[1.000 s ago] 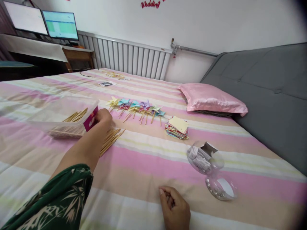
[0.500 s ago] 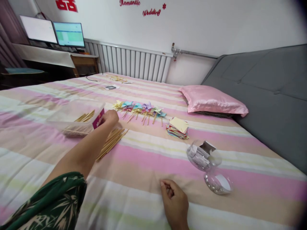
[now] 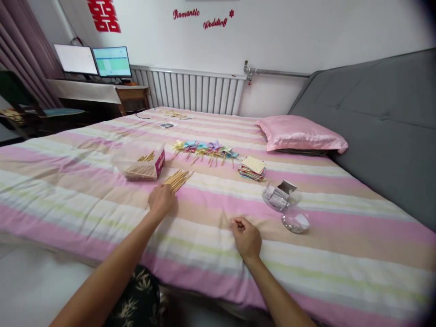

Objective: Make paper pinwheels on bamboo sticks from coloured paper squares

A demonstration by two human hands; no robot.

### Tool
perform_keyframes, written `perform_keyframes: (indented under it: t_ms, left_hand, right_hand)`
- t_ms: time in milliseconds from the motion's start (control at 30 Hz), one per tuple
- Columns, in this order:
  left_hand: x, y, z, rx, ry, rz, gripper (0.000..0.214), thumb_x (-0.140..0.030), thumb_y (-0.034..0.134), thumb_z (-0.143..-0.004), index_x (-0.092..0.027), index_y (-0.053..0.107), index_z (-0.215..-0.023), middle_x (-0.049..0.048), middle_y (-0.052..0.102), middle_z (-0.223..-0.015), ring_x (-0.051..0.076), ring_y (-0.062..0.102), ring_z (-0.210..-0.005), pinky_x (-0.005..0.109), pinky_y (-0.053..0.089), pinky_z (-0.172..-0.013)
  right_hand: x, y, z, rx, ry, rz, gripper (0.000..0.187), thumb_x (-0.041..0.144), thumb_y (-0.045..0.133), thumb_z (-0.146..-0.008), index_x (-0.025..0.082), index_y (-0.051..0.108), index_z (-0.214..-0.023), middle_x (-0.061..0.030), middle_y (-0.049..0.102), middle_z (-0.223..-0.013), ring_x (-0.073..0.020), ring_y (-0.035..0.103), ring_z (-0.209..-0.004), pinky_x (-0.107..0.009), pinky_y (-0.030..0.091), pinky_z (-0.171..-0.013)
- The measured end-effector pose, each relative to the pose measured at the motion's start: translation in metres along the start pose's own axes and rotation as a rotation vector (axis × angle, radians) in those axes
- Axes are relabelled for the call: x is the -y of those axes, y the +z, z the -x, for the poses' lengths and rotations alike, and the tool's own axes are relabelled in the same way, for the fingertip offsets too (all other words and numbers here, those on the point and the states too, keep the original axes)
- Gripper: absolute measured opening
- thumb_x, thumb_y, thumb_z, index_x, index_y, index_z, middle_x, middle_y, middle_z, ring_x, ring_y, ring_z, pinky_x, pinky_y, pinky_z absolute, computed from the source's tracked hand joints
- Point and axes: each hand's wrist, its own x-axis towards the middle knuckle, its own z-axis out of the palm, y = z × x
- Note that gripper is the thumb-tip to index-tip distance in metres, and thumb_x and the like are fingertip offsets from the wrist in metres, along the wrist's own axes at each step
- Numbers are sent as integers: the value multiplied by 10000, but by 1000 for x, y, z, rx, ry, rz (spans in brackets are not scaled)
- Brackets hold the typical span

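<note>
My left hand (image 3: 162,200) is at the near end of a loose bundle of thin wooden sticks (image 3: 179,180), seemingly touching it. Its fingers point away from me and are mostly hidden, so their grip does not show. Just beyond stands a clear plastic box (image 3: 119,162) with a purple label, holding more sticks (image 3: 141,169). My right hand (image 3: 247,237) rests on the bedspread, fingers curled in, with nothing visible in them. To its right lie an open clear case (image 3: 279,197) of small packets and a clear lid (image 3: 296,222) with small shiny pieces.
Several paper pinwheels (image 3: 204,149) on sticks lie in a row mid-bed. Nearby is a stack of coloured paper squares (image 3: 252,167). A pink pillow (image 3: 301,132) lies by the grey headboard (image 3: 378,109). Farther off are a radiator (image 3: 194,91) and a desk with two monitors (image 3: 112,61).
My left hand has drawn back from the box's labelled end towards me, to the near end of the stick bundle. My right hand stays curled on the bed. The view has shifted.
</note>
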Motion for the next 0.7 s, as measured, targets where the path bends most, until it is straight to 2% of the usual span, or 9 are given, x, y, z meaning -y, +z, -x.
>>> perform_keyframes:
  t_ms: [100, 200, 367, 700]
  left_hand:
    - [-3, 8, 14, -33, 36, -16, 319, -267, 423, -814, -143, 670, -972, 155, 660, -1019, 286, 580, -1004, 360, 433, -828]
    - [-7, 13, 12, -34, 39, -25, 303, -212, 425, -809, -130, 687, -938, 159, 667, -997, 284, 579, -997, 354, 424, -826]
    - [-10, 17, 5, -37, -38, -47, 281, -142, 450, -779, -92, 711, -867, 200, 666, -908, 316, 582, -949, 375, 418, -777]
    - [-6, 20, 15, -120, -94, -37, 339, -168, 374, -827, -122, 707, -861, 168, 631, -987, 289, 517, -967, 392, 356, -814]
  right_hand:
    - [0, -1, 1, -5, -8, 3, 255, 402, 485, -793, 247, 688, -801, -4, 708, -742, -186, 634, -690, -256, 399, -602]
    - [0, -2, 3, -16, -21, 8, 275, 404, 476, -796, 235, 693, -802, -15, 707, -741, -181, 634, -690, -253, 401, -604]
    - [-1, -1, 4, -54, -39, 42, 263, 382, 477, -796, 232, 693, -812, -15, 698, -712, -176, 627, -679, -247, 391, -595]
    - [1, 1, 5, -84, -40, 85, 225, 343, 485, -788, 225, 675, -765, -11, 689, -693, -163, 610, -659, -241, 372, -597]
